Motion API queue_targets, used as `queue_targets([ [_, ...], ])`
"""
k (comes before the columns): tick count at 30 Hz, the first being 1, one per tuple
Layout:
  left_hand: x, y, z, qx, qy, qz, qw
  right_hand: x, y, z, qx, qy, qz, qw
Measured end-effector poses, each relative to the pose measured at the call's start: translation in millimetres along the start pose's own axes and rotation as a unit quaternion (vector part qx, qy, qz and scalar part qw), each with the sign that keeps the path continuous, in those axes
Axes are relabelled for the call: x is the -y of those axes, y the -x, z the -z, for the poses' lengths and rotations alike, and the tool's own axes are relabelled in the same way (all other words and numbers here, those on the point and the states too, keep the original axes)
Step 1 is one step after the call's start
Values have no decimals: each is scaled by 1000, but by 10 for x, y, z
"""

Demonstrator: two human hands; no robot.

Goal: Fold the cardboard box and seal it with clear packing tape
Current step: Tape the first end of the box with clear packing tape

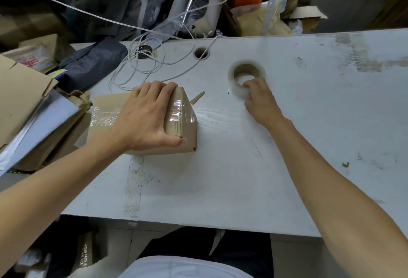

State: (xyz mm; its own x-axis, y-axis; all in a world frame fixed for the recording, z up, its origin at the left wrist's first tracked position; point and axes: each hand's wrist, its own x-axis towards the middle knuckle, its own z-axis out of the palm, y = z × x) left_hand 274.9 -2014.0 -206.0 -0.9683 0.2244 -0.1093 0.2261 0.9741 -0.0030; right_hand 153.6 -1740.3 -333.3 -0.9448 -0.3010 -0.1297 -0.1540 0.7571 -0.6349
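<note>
A small brown cardboard box [187, 129] lies on the white table [309, 123], left of middle. Clear tape runs over its top and down its right end face. My left hand [145, 118] presses flat on the box top, thumb hooked over the near right corner. A strip of clear tape [220, 116] stretches from the box's right side across the table to the roll of clear packing tape [245, 74]. My right hand [260, 101] grips the near side of that roll, fingers curled into its core.
Flattened cardboard and a silver sheet [33, 109] pile up at the left table edge. White cable [141, 65] loops behind the box near a round table hole [201, 53]. A small wooden stick [197, 97] lies just behind the box.
</note>
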Motion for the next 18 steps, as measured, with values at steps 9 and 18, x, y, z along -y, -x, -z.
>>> queue_targets([
  [9, -15, -18, -9, -5, -1, 2, 1000, 244, 422, -6, -70, -130, -24, 989],
  [18, -131, -16, 24, -20, 3, -1, 1000, 1657, 1425, -262, -151, -358, -24, 921],
])
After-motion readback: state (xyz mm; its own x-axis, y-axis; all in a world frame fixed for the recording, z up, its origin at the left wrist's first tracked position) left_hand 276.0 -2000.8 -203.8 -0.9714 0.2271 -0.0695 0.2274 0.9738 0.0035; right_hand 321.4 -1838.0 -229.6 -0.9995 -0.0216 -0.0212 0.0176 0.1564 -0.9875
